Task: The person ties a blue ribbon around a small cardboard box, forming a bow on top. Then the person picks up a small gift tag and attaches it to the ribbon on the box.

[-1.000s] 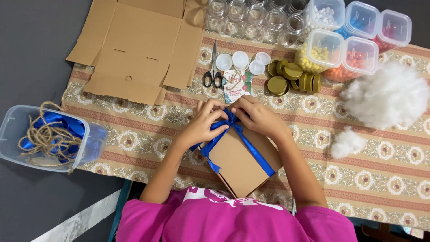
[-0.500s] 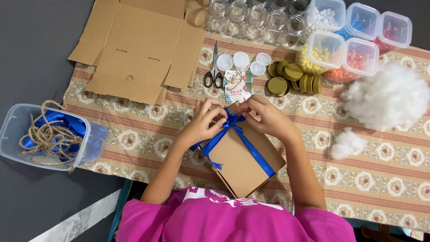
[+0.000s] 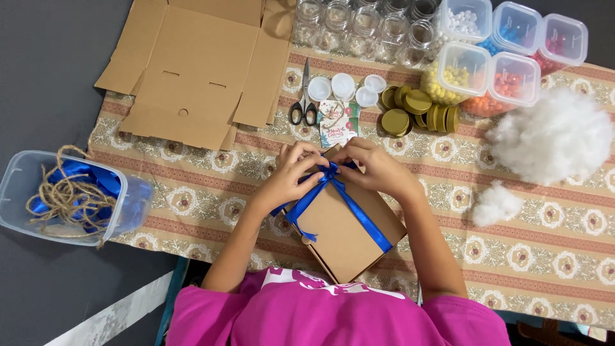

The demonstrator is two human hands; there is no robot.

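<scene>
Both hands are working at the far end of a brown cardboard box. Left hand is curling its fingers shut around the blue ribbon, pinching it near the knot at the box's top edge. Right hand is likewise closing its fingertips on the ribbon from the other side, so the two hands are nearly touching over the knot. The ribbon is crossing the box lid in two diagonal bands, with a loose tail trailing off the left edge.

The box is lying tilted on the patterned cloth covering the counter, just in front of the person's pink shirt.

Just beyond the hands, small printed gift tags are lying on the cloth, with black-handled scissors beside them to the left and white plastic lids just past them. Gold metal lids are sitting in a cluster to the right. Farther back, glass jars are standing in rows, and clear tubs of coloured beads are sitting beside them. White stuffing is piling up at the right, with a smaller tuft nearer.

At the far left, a flattened cardboard sheet is lying half on the cloth, and a clear plastic bin is holding jute twine and more blue ribbon.
</scene>
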